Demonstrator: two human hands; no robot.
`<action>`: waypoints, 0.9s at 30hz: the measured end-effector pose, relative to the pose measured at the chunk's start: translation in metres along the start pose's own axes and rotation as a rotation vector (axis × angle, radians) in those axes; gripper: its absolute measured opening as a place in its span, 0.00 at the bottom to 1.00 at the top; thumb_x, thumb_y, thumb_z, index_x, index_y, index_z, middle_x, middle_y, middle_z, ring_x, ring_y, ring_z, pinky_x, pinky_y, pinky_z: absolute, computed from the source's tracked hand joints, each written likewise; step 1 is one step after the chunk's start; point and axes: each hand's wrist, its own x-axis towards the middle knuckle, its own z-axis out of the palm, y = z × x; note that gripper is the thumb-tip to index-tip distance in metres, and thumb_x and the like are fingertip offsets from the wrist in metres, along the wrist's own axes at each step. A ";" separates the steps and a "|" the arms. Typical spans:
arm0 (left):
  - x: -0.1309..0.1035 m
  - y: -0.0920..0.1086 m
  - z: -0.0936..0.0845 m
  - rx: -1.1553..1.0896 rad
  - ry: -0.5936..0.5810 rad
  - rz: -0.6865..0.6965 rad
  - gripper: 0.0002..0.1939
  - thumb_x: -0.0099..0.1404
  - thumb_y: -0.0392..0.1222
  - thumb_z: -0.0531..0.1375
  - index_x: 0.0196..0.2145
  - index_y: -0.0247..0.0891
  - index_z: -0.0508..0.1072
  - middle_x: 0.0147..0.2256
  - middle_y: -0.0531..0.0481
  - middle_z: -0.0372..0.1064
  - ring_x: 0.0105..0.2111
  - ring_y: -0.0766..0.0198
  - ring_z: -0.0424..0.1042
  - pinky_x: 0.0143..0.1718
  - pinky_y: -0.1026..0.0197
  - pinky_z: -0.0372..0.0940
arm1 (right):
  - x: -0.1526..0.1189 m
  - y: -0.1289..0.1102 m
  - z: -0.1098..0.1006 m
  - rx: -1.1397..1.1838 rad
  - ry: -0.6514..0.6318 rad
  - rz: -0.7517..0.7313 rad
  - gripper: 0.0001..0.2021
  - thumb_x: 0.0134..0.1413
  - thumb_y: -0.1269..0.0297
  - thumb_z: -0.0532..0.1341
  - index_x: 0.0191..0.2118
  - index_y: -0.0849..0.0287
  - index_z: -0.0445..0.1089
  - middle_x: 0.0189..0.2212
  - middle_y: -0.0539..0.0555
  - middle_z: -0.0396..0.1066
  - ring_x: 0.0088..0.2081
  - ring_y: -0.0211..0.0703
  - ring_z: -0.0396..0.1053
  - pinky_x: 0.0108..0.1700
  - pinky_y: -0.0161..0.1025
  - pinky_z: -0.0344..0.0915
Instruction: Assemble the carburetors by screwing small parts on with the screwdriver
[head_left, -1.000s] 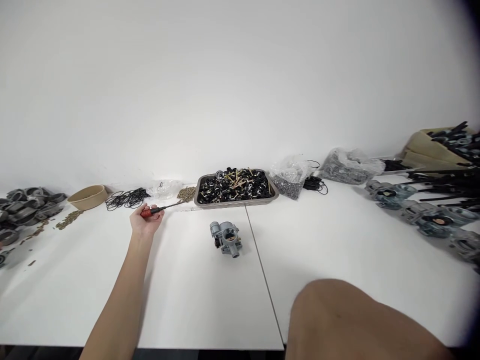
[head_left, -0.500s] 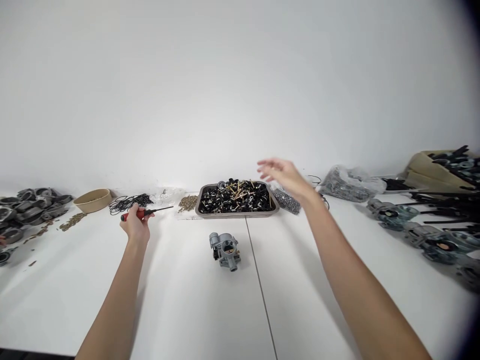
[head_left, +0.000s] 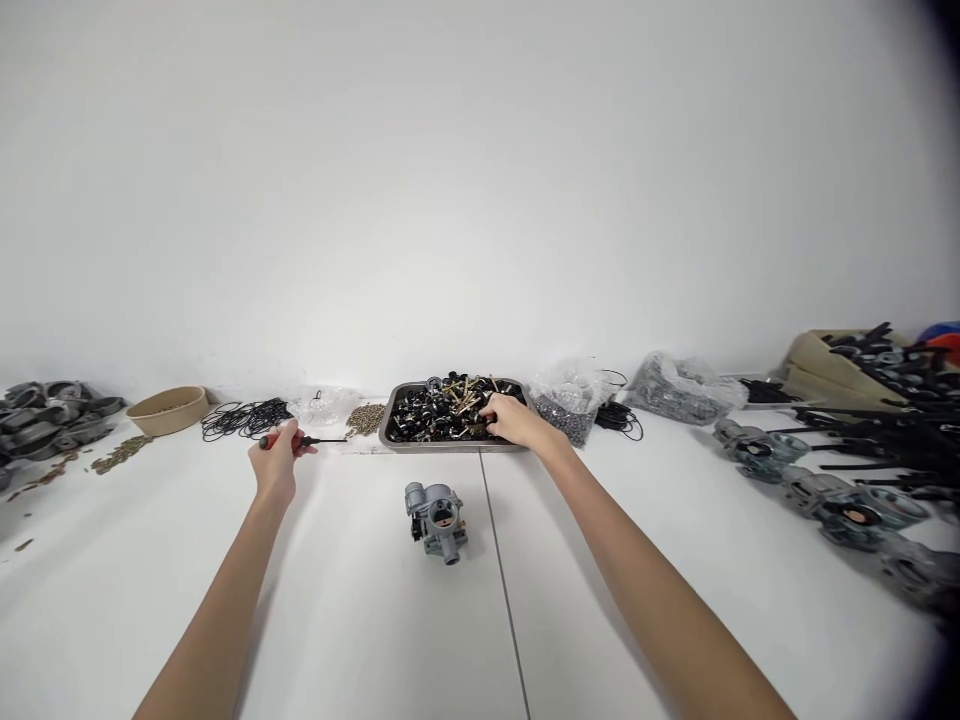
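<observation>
My left hand (head_left: 276, 462) is closed round the red and black handle of a screwdriver (head_left: 322, 441), whose thin shaft points right. At the right side of a metal tray (head_left: 384, 428), my right hand (head_left: 510, 418) reaches into a heap of small black and brass-coloured parts (head_left: 439, 408). Its fingers are pressed together among the parts, and what they hold is hidden. A grey metal carburetor body (head_left: 437, 520) rests on the white table between my forearms, touched by neither hand.
Left of the tray lie brass pieces (head_left: 365, 419), black rings (head_left: 244, 418), a tan bowl (head_left: 169, 411) and grey metal cups (head_left: 52, 418). To the right are bags of small grey parts (head_left: 679, 390), carburetor bodies (head_left: 847, 505) and black parts in a tan container (head_left: 817, 372).
My right hand has come down from above the tray into its parts, and its fingers have closed. The left hand still holds the screwdriver. The view has shifted slightly.
</observation>
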 end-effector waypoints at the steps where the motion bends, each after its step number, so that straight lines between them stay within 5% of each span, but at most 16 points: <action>1: 0.000 0.000 0.000 0.007 -0.007 -0.009 0.15 0.43 0.42 0.70 0.21 0.32 0.68 0.22 0.53 0.66 0.18 0.69 0.65 0.16 0.64 0.66 | 0.000 0.002 0.001 -0.021 0.007 -0.006 0.22 0.52 0.78 0.61 0.54 0.62 0.71 0.50 0.62 0.68 0.52 0.51 0.67 0.50 0.37 0.63; 6: -0.002 0.002 -0.001 0.026 -0.041 -0.050 0.17 0.41 0.45 0.70 0.21 0.32 0.68 0.22 0.54 0.66 0.16 0.70 0.62 0.18 0.59 0.69 | -0.001 0.007 0.009 -0.128 0.121 0.003 0.25 0.54 0.73 0.64 0.58 0.60 0.65 0.51 0.62 0.63 0.52 0.54 0.65 0.50 0.43 0.62; 12: -0.002 0.003 -0.001 0.022 -0.048 -0.054 0.17 0.41 0.45 0.70 0.22 0.33 0.67 0.22 0.54 0.65 0.16 0.69 0.62 0.16 0.59 0.68 | 0.000 0.006 0.014 -0.224 0.214 -0.010 0.03 0.56 0.69 0.64 0.37 0.58 0.73 0.42 0.57 0.66 0.45 0.50 0.65 0.45 0.41 0.61; 18: -0.002 0.001 -0.003 0.012 -0.053 -0.040 0.16 0.43 0.45 0.69 0.22 0.33 0.68 0.22 0.54 0.65 0.15 0.69 0.62 0.16 0.59 0.67 | 0.003 -0.003 0.022 -0.271 0.184 -0.039 0.08 0.57 0.65 0.64 0.43 0.58 0.75 0.43 0.58 0.66 0.44 0.50 0.67 0.44 0.40 0.61; 27: 0.000 0.000 -0.004 0.013 -0.056 -0.007 0.15 0.45 0.45 0.69 0.21 0.32 0.68 0.22 0.54 0.64 0.15 0.69 0.63 0.18 0.59 0.68 | 0.006 -0.004 0.028 -0.294 0.171 -0.009 0.07 0.55 0.74 0.63 0.40 0.62 0.75 0.43 0.62 0.67 0.46 0.56 0.68 0.42 0.43 0.62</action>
